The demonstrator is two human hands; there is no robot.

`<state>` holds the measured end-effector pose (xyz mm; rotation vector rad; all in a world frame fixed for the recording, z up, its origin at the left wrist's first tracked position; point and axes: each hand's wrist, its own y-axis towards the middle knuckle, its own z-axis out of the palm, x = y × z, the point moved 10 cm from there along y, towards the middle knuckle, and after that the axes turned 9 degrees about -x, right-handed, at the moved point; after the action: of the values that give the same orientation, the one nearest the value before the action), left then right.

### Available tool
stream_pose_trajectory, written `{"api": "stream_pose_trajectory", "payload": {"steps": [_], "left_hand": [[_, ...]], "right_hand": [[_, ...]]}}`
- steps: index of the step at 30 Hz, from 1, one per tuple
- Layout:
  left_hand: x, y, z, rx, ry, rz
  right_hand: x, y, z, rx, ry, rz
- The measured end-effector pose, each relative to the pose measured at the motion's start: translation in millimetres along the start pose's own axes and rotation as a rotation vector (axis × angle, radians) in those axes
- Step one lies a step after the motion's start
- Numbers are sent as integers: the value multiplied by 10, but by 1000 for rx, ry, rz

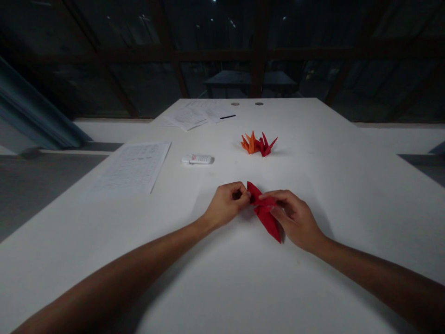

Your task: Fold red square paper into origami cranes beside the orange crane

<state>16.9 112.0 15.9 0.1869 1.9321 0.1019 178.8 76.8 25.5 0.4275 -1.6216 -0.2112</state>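
A folded piece of red origami paper (pixel 268 221) is held between my two hands over the white table, its pointed ends running from upper left to lower right. My left hand (pixel 230 200) pinches its left side with thumb and curled forefinger. On the other side, my right hand (pixel 295 217) grips a raised flap between thumb and fingers. Beyond my hands stand folded paper cranes, an orange one (pixel 251 144) and a red one (pixel 266 145), close together.
A white marker-like object (pixel 197 159) lies left of the cranes. Printed sheets (pixel 132 168) cover the table's left side, with more papers (pixel 196 114) and a dark pen (pixel 228 117) farther back. Two small round discs (pixel 259 104) sit near the far edge of the table (pixel 347 185).
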Motion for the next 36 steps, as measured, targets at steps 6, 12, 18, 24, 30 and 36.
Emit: {"api": "stream_pose_trajectory", "payload": {"steps": [6, 12, 18, 24, 30, 36], "left_hand": [[-477, -120, -55, -19, 74, 387], [-524, -228, 77, 57, 46, 430], [-530, -245, 85, -55, 8, 369], [-302, -200, 88, -70, -321, 111], [-221, -194, 212, 39, -502, -6], [-124, -154, 215, 30, -492, -45]], "right_hand": [[-104, 67, -124, -140, 43, 86], [-91, 102, -146, -196, 35, 69], [-12, 108, -164, -250, 61, 10], [-135, 89, 12, -109, 130, 119], [-251, 51, 102, -13, 191, 255], [-311, 22, 115, 20, 176, 336]]}}
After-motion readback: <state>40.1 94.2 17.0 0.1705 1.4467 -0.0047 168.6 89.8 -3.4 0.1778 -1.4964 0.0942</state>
